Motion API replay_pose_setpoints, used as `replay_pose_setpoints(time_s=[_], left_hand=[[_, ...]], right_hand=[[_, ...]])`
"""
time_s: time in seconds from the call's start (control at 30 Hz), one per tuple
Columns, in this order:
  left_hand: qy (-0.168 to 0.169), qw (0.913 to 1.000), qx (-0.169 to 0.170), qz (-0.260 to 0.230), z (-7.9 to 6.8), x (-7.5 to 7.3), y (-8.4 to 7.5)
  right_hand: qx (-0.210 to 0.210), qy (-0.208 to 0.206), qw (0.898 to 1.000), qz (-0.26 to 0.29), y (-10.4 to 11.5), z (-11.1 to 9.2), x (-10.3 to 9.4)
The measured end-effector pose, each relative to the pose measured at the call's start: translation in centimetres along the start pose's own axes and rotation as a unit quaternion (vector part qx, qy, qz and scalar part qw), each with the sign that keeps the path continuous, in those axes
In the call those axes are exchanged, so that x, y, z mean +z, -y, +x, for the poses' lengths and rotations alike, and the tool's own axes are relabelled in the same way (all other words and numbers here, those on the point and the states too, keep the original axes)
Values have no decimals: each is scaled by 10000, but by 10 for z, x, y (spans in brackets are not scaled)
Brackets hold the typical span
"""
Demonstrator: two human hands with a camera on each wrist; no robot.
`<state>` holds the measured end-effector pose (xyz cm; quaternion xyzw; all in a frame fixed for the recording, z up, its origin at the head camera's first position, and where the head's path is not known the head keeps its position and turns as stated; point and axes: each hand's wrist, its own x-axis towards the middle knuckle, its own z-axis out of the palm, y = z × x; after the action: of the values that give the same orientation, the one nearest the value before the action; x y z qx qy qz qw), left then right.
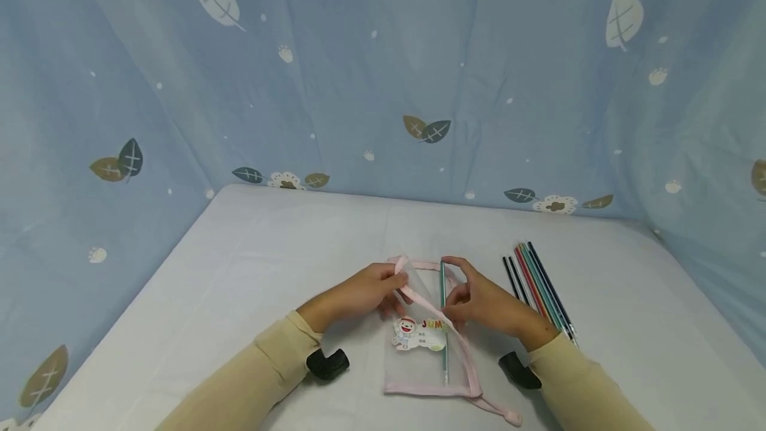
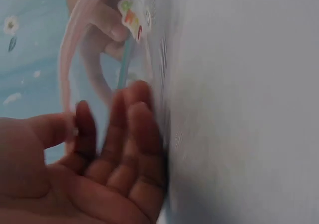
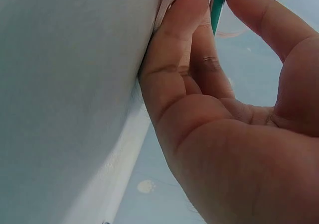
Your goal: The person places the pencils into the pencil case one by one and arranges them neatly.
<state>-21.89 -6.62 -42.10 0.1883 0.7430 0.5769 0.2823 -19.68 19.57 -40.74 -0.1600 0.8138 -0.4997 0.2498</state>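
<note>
A see-through mesh pouch [image 1: 413, 374] with pink trim lies on the white table, a cartoon label [image 1: 419, 336] on its front. My left hand [image 1: 374, 290] pinches the pink edge of its opening between thumb and forefinger, lifting that edge. In the left wrist view the other fingers [image 2: 144, 127] are bent beside the mesh. My right hand [image 1: 487, 301] holds a teal-green pencil [image 1: 443, 285] with its fingers near the upper end. The pencil's lower length shows through the mesh, behind the label. In the right wrist view the pencil [image 3: 218, 7] sits between thumb and fingertips.
Several pencils [image 1: 535, 278] in black, red, yellow, teal and dark blue lie side by side to the right, partly behind my right forearm. A pink drawstring [image 1: 493, 408] trails from the pouch's lower right corner. A blue leaf-patterned curtain [image 1: 359, 85] surrounds the table.
</note>
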Motion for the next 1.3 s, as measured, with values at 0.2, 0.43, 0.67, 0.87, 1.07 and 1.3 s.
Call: replay_pose_setpoints(time_s=[0.2,0.43,0.67,0.87,1.07,1.3], left_hand=[[-209,9966,-91,791,-5,1,-1],[-72,9976,8,684,-8,-5,5],[175,9996,-44,203,-11,-13,12],[264,9996,1,120,-8,-13,11],[276,9994,0,201,-8,-13,8],[305,9995,-47,28,-9,-16,9]], right_hand=[[136,-20,9997,-190,-1,4,2],[140,0,9990,-430,4,10,2],[131,-62,9973,-723,9,14,6],[270,-129,9938,-1071,12,19,8],[288,-69,9922,-1207,12,20,8],[297,-132,9917,-1241,11,21,10]])
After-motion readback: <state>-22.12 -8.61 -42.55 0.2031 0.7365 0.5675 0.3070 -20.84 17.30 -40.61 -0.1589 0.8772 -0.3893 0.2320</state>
